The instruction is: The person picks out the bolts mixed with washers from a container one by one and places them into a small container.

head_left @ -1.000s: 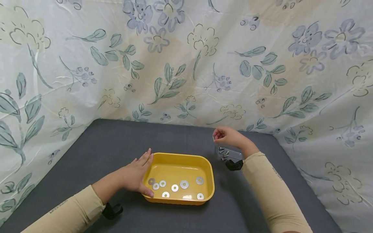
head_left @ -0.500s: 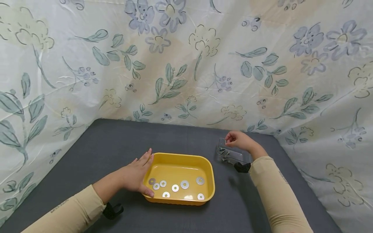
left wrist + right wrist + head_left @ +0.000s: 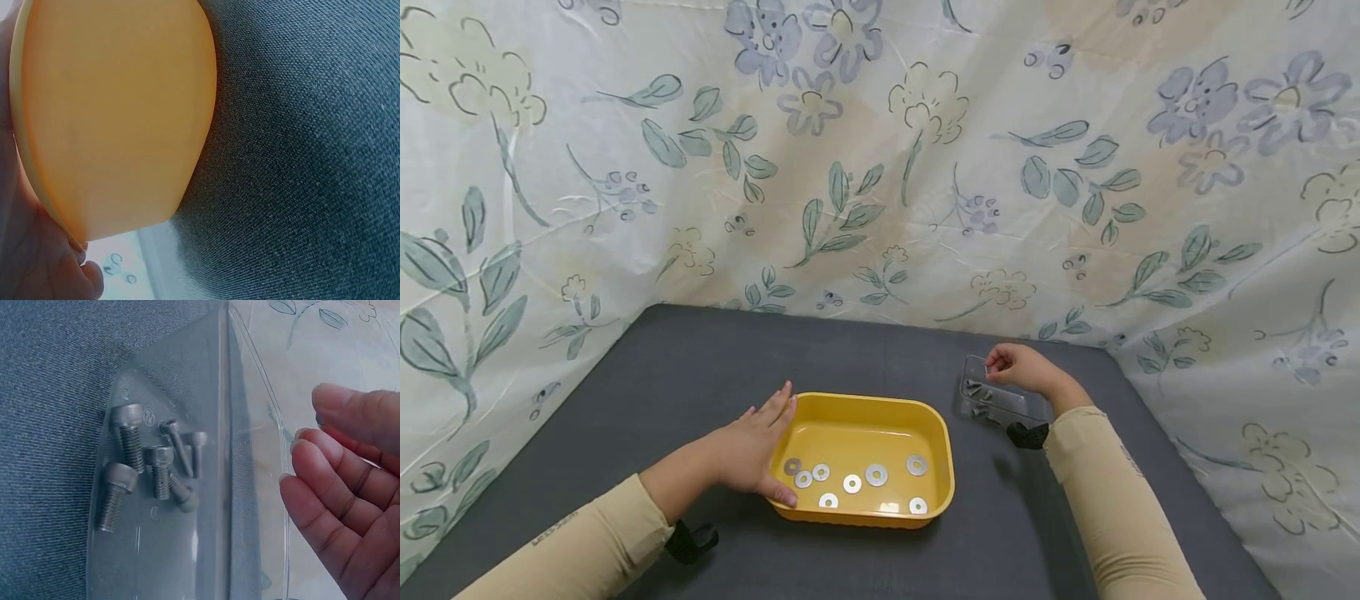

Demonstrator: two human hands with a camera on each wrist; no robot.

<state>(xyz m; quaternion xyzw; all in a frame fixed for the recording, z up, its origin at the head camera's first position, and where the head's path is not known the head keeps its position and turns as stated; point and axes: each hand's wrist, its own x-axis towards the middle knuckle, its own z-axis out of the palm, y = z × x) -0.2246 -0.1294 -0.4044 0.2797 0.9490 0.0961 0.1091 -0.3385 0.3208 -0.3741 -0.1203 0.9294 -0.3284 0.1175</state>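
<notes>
A: Bracing the yellow tray, the left hand lies flat along its left wall, fingers straight, thumb at the near corner. Judgement: it keeps the tray from sliding on the grey tabletop. Washers lie loose along the tray's near floor.

B: Right hand?

A: It sits at the far rim of the clear plastic tray, well to the right of the yellow one. The wrist view shows its fingers loosely curled just beside the clear wall; whether they pinch anything, I cannot tell. Several socket-head bolts lie clustered in the tray's end, likely within reach for picking.

B: Change from a second back?

A: The right hand was raised between the two trays, curled; now it is lower and further right, over the clear tray. Left hand, yellow tray and washers are as before.
</notes>
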